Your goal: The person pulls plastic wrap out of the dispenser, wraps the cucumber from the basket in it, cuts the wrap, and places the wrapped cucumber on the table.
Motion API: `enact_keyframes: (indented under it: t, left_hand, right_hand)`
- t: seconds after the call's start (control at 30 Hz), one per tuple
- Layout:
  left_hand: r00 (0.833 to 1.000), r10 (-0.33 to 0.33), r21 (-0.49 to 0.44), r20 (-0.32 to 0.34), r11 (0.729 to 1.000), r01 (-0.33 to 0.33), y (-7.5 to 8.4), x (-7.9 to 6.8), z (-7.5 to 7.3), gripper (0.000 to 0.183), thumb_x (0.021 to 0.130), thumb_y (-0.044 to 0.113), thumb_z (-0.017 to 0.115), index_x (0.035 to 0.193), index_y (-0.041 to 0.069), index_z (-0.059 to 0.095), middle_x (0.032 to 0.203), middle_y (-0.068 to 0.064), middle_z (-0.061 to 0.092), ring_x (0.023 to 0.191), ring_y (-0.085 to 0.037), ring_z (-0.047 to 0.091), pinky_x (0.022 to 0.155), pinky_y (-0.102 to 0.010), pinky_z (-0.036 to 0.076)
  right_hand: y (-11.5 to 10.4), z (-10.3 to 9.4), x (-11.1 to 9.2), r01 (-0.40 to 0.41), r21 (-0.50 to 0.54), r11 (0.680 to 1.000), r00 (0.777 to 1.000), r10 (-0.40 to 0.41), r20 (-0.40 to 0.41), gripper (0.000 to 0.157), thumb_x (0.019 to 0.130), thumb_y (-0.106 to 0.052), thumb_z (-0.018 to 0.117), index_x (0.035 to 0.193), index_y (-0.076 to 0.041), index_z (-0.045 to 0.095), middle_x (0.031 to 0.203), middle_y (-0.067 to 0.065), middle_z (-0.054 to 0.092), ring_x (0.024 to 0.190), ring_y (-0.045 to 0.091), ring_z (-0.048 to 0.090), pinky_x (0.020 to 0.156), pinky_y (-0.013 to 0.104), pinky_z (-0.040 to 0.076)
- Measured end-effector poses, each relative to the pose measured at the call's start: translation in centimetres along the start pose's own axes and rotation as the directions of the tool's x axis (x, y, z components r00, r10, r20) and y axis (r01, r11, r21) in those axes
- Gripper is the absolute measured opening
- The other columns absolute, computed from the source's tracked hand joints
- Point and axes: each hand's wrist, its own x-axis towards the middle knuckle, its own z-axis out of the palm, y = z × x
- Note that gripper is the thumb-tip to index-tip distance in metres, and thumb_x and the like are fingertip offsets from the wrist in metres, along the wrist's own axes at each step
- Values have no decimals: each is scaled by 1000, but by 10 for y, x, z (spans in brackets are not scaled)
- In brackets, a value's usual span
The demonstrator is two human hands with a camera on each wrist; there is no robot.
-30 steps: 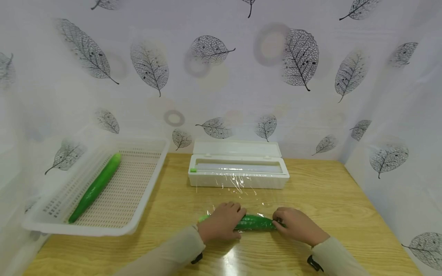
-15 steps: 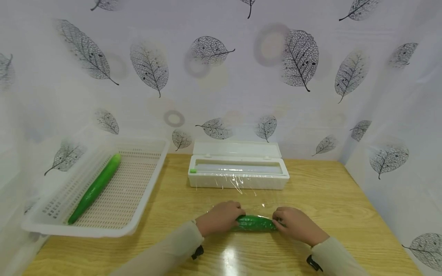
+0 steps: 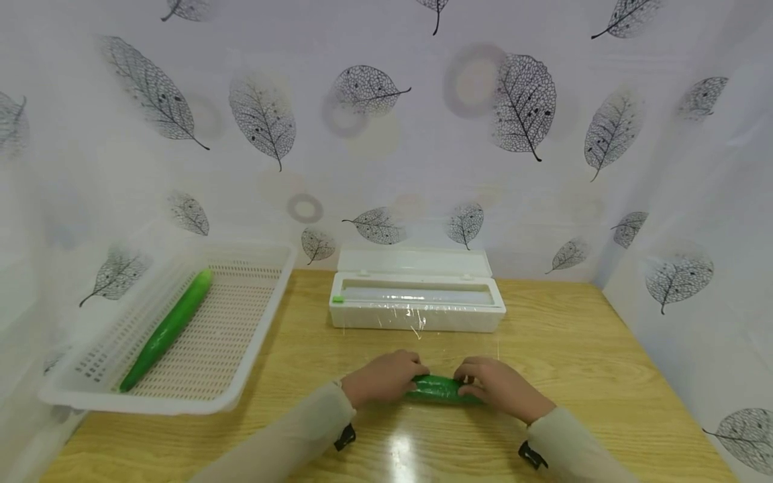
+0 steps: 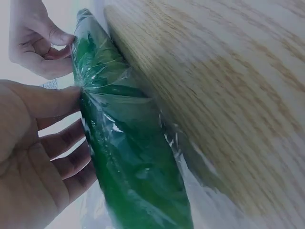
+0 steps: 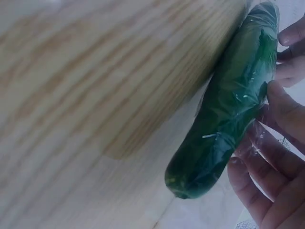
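Note:
A green cucumber (image 3: 437,390) lies crosswise on the table, with clear cling film (image 4: 114,90) wrapped about it in wrinkles. My left hand (image 3: 386,379) grips its left part, thumb on the near side and fingers on the far side. Further right, my right hand (image 3: 498,386) holds the cucumber between thumb and fingers. In the right wrist view, the film also lies against some of the right fingertips (image 5: 237,168). From the cucumber the film stretches back to a white cling film box (image 3: 417,318), whose lid stands up and whose roll shows inside.
On the left stands a white plastic basket (image 3: 256,335) with a second cucumber (image 3: 166,332), unwrapped, in it. A small green slider (image 3: 338,300) sits at the box's left front edge. The wooden table (image 3: 580,349) ends at a leaf-patterned curtain (image 3: 417,154) behind.
My right hand has moved left along the cucumber, closer to the left hand. The left hand slid slightly left and back and now covers the cucumber's pale left end.

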Motion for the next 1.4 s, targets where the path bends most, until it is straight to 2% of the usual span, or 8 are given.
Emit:
enact_keyframes:
  t: [0.2, 0.43, 0.63, 0.83, 0.93, 1.07, 1.17, 1.4]
  left_hand:
    - [999, -37, -68, -2, 997, 37, 0, 1, 5, 46, 85, 43, 64, 123, 19, 59, 112, 3, 60, 91, -5, 54, 76, -17, 47]
    - [999, -38, -61, -10, 997, 37, 1, 1, 1, 44, 83, 33, 68, 122, 15, 61, 111, 1, 63, 94, -7, 58, 81, -19, 49]
    - [999, -38, -75, 3, 996, 38, -3, 4, 2, 46, 84, 32, 67, 125, 14, 60, 112, 0, 66, 94, -7, 60, 81, -18, 50]
    - [999, -51, -166, 14, 985, 53, -7, 5, 3, 42, 87, 31, 65, 125, 13, 58, 119, 0, 65, 106, -10, 61, 92, -23, 50]
    - [998, -57, -210, 20, 976, 60, -8, 4, 2, 38, 88, 30, 64, 122, 15, 58, 117, 1, 65, 104, -9, 61, 90, -23, 50]
    - [998, -66, -228, 23, 971, 70, -10, 4, 2, 35, 89, 31, 62, 120, 16, 58, 114, 3, 65, 102, -7, 61, 87, -21, 50]
    - [998, -58, -226, 23, 972, 62, -11, 4, 3, 34, 90, 31, 62, 120, 16, 59, 115, 3, 65, 103, -7, 61, 88, -21, 50]
    - [999, -33, -225, 0, 974, 32, -13, 3, 2, 36, 89, 32, 61, 121, 16, 63, 115, 3, 59, 99, -6, 56, 84, -17, 49]
  right_hand:
    - [2, -4, 3, -9, 39, 999, 999, 7, 31, 14, 83, -19, 69, 95, -13, 70, 91, -5, 67, 77, 0, 57, 66, 20, 51]
    - [11, -2, 6, 30, 77, 997, 999, -32, 20, 13, 84, -18, 68, 97, -13, 70, 92, -5, 68, 78, 0, 57, 66, 21, 51]
    - [17, -2, 7, -11, 83, 997, 1000, 9, 17, 12, 85, -11, 66, 96, -11, 71, 92, -1, 70, 79, 5, 61, 67, 23, 53]
    - [14, -9, 2, -73, -32, 997, 990, 69, -124, 12, 84, -5, 66, 94, -11, 70, 89, -2, 69, 81, 12, 64, 68, 25, 54]
    - [11, -11, -1, -31, -38, 999, 983, 23, -183, 13, 83, -3, 67, 93, -11, 69, 88, -2, 68, 78, 8, 62, 65, 22, 53]
    - [6, -6, -2, 91, -26, 996, 984, -94, -149, 13, 80, -7, 71, 93, -11, 68, 90, -3, 65, 79, 5, 60, 67, 20, 53]
    - [2, 1, -2, 152, -75, 986, 980, -160, -121, 19, 77, -13, 75, 94, -12, 68, 93, -3, 63, 83, 7, 60, 70, 20, 54]
    - [1, 10, -4, 134, -170, 976, 980, -156, -123, 36, 70, -20, 82, 100, -13, 64, 100, -3, 58, 89, 8, 58, 75, 23, 55]
